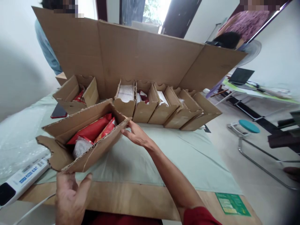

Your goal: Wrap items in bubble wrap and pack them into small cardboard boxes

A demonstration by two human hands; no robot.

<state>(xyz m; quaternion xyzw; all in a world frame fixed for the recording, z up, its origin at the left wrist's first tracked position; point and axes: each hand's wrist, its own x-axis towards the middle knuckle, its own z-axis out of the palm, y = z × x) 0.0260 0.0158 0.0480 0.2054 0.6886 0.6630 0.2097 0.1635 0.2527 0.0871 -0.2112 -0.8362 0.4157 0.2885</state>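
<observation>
An open-topped cardboard box [98, 159] is tilted in front of me, held between my two hands. Inside lie red packets [93, 128] and something in clear bubble wrap [82, 147]. My left hand [71, 197] is under the near left end of the box, its thumb standing apart and its fingertips hidden by the cardboard. At the far right corner, my right hand [135, 133] grips the box wall, some fingers out of sight behind it. Another open box [67, 106] with a red packet stands behind on the left.
Several narrow cardboard boxes [142, 114] with wrapped goods stand in a row before a tall cardboard panel [150, 53]. A white labelled device [25, 178] and bubble wrap [18, 137] lie at left. A green card [232, 204] is at the table's front. Two people stand beyond.
</observation>
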